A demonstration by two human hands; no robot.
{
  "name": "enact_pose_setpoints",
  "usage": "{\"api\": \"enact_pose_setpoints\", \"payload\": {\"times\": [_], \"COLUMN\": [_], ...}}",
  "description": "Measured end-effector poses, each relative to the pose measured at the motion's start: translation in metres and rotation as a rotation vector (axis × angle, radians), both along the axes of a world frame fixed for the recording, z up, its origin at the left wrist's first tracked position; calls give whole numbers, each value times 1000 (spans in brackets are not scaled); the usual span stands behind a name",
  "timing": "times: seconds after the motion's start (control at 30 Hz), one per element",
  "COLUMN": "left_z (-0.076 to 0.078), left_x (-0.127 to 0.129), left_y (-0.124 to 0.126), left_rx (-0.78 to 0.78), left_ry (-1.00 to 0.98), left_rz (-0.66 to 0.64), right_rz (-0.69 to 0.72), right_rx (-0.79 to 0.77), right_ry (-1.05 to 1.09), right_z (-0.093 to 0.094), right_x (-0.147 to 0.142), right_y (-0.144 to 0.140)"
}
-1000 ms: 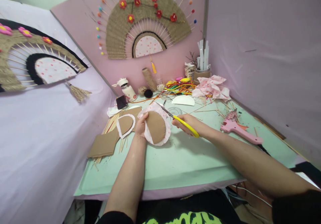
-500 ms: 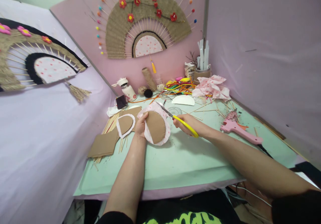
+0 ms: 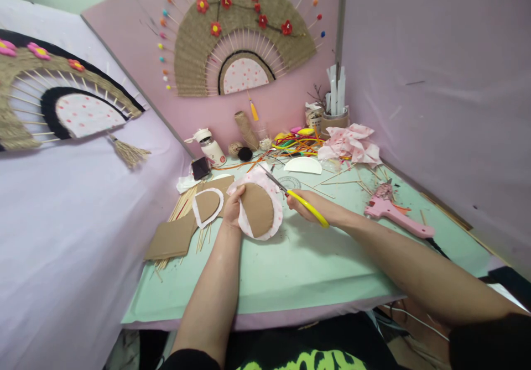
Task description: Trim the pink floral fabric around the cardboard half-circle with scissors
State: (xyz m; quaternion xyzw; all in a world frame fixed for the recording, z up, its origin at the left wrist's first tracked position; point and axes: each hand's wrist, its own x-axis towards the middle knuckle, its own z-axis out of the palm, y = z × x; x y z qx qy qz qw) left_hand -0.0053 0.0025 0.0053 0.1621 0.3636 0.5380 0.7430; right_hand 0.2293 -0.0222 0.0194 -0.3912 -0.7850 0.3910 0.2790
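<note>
My left hand (image 3: 234, 208) is closed on the left edge of a half-round piece of brown cardboard (image 3: 258, 209), with the thumb over its face. Pink dotted white fabric (image 3: 275, 227) lies behind the cardboard and sticks out around its curved edge. My right hand (image 3: 309, 204) grips scissors with yellow handles (image 3: 311, 208). Their blades point up and left, at the upper right edge of the fabric. Left of my left hand lies a D-shaped cardboard piece (image 3: 207, 207) with a white border.
Flat cardboard (image 3: 170, 240) rests on thin wooden sticks at the left. A pink glue gun (image 3: 398, 218) lies at the right. Behind are a protractor (image 3: 290, 183), a white half-disc (image 3: 302, 165), crumpled dotted fabric (image 3: 350, 144) and a bottle (image 3: 211, 147). A twine fan (image 3: 191, 55) hangs on the back wall.
The scissors have shifted very slightly to the right and their blades look closer together. My left hand and the cardboard with fabric stay almost still.
</note>
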Motion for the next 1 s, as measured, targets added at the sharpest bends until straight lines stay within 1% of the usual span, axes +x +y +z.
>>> {"api": "enact_pose_setpoints", "payload": {"times": [0.27, 0.47, 0.7, 1.0], "left_z": [-3, -1, 3, 3], "left_x": [-2, 0, 2, 3], "left_y": [0, 0, -1, -2], "left_rx": [37, 9, -14, -34], "left_ry": [12, 18, 20, 5], "left_rz": [-47, -19, 11, 1], "right_rz": [-33, -67, -81, -74], "right_rx": [-65, -120, -130, -146], "right_ry": [14, 31, 51, 17], "right_z": [8, 7, 2, 8], "right_x": [0, -1, -1, -1], "right_y": [-6, -5, -3, -5]}}
